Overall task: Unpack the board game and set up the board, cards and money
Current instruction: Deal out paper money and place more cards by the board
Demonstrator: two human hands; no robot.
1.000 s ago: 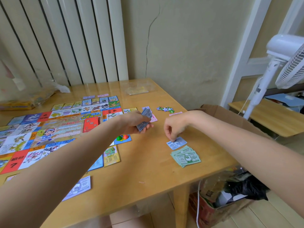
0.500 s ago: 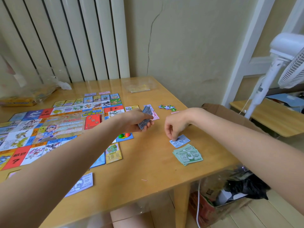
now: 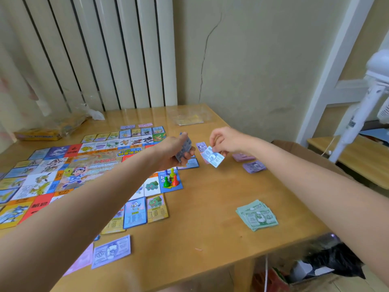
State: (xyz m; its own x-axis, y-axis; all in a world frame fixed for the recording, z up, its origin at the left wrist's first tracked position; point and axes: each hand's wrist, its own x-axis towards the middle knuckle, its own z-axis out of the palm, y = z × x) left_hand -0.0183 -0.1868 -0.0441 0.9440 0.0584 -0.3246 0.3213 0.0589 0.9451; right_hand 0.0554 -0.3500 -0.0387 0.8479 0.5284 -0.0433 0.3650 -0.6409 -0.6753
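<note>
blue note [image 3: 214,157] in right hand [image 3: 223,141], seemingly lifted

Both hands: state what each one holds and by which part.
Left hand grips a small stack of grey-blue paper bills, fingers curled round its lower end. Right hand pinches one light-blue paper bill by its upper edge.

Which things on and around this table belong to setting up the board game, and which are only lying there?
Belonging to the job:
- colourful game board
- pale blue banknote pinched by right hand
- grey note bundle gripped by left hand
- green banknote stack
- purple banknote stacks
- red, green and yellow pawns

Just lying about:
- white standing fan
- clear plastic wrapper
- brown cardboard box
</note>
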